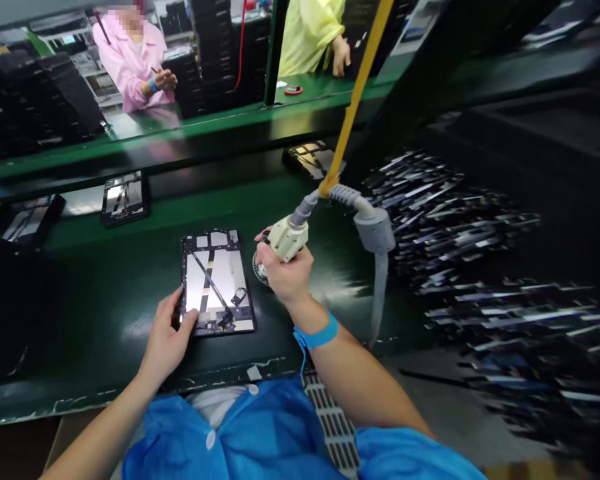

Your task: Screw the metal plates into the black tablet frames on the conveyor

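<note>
A tablet with its back off (220, 273) lies on the green bench, its bright metal plate, dark flex strip and circuit board showing. My left hand (167, 333) grips its lower left corner, thumb over the face and fingers along the left edge. Just right of the tablet, my right hand (287, 270) is wrapped round a pale handheld tool (289, 238) with a round dark-rimmed end facing left. A yellow strap (360, 93) and a thick grey cable (380, 287) run from this tool. A blue wristband (320, 333) circles my right wrist.
More opened tablets lie farther back, one tablet (124, 198) at left and another (313, 160) near the strap. Dense stacks of thin panels (430, 213) stand at right. Across the bench are a person in pink (135, 60) and a person in yellow (310, 33).
</note>
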Action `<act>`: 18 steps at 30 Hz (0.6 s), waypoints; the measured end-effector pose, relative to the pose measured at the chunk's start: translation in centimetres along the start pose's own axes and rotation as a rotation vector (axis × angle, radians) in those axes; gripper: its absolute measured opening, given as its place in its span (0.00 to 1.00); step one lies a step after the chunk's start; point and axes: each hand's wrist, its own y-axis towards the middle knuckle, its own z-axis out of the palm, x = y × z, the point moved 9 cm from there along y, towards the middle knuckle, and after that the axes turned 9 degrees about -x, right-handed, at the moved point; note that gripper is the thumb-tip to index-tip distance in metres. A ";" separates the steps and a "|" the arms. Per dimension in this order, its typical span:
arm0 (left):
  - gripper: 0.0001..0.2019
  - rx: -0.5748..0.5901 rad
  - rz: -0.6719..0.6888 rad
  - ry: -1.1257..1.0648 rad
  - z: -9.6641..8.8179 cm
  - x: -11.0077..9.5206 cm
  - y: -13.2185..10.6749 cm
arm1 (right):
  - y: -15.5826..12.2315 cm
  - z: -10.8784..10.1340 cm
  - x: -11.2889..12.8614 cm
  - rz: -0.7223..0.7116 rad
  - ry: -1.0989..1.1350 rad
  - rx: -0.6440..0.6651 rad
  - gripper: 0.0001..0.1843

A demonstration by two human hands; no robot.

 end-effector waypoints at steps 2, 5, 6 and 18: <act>0.24 -0.037 0.337 0.132 -0.1 -3.5 -1.0 | 0.0 0.1 0.0 -0.001 0.007 0.002 0.11; 0.20 0.100 0.721 0.183 2.2 -7.4 -3.1 | 0.0 0.2 0.0 -0.001 0.018 0.007 0.11; 0.18 0.155 0.785 0.182 3.0 -8.1 -3.5 | -0.1 0.2 0.0 0.000 0.021 0.010 0.11; 0.12 0.327 0.982 0.154 2.1 -8.3 -3.5 | -0.1 0.3 0.3 -0.015 -0.013 0.037 0.11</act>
